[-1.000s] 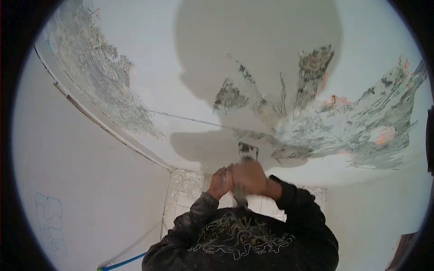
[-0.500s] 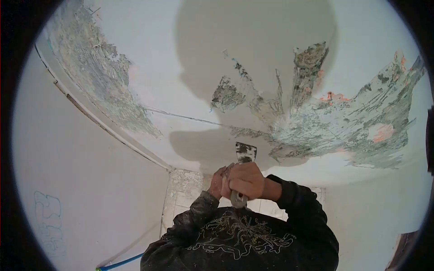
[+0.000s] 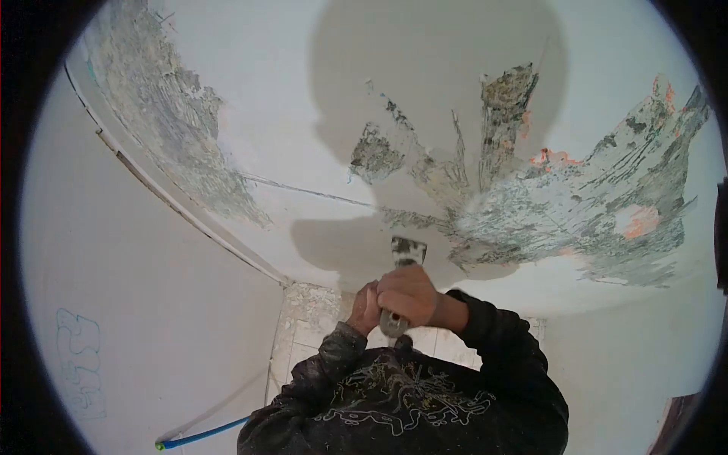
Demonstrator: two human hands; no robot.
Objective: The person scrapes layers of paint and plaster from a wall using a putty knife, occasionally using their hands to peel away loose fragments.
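My right hand [image 3: 409,294] is wrapped round the handle of a scraper [image 3: 409,249], its flat, dark-smeared blade pointing up at the wall. The pale handle end sticks out below my fist. My left hand [image 3: 362,309] is closed against the right one at the handle, its fingers partly hidden. Just above and right of the blade is a rough grey patch [image 3: 569,205] where the white coat is stripped off the wall [image 3: 265,152], with orange-pink spots showing. Smaller bared patches [image 3: 377,154] lie farther up, in my shadow.
Another stripped area [image 3: 174,121] runs along the left, beside a corner edge with a dark gap [image 3: 152,186]. Crumbled debris [image 3: 312,301] lies on the tiled floor below. A blue tube [image 3: 205,435] is at lower left, near a drawn outline [image 3: 80,364] on the side wall.
My right hand and the scraper have shifted slightly up and left in the view. The left hand stays beside them. My shadow has slid a little to the right on the wall.
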